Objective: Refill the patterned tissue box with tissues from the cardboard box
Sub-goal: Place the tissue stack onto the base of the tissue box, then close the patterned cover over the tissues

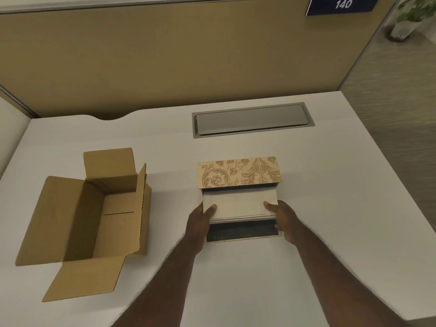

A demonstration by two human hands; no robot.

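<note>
The patterned tissue box (pixel 239 172) lies in the middle of the white desk, gold leaf print on its far part, its near side open to a dark inside. A white stack of tissues (pixel 239 205) sits partly inside that opening. My left hand (pixel 199 224) grips the stack's left edge with the thumb on top. My right hand (pixel 284 220) grips the right edge the same way. The brown cardboard box (pixel 94 215) stands to the left with all flaps open; nothing shows inside it.
A grey cable hatch (pixel 252 120) is set into the white desk (pixel 330 208) behind the tissue box. A tan partition wall (pixel 165 55) closes off the back. The desk's right edge drops to carpet, with a potted plant (pixel 410 17) far right.
</note>
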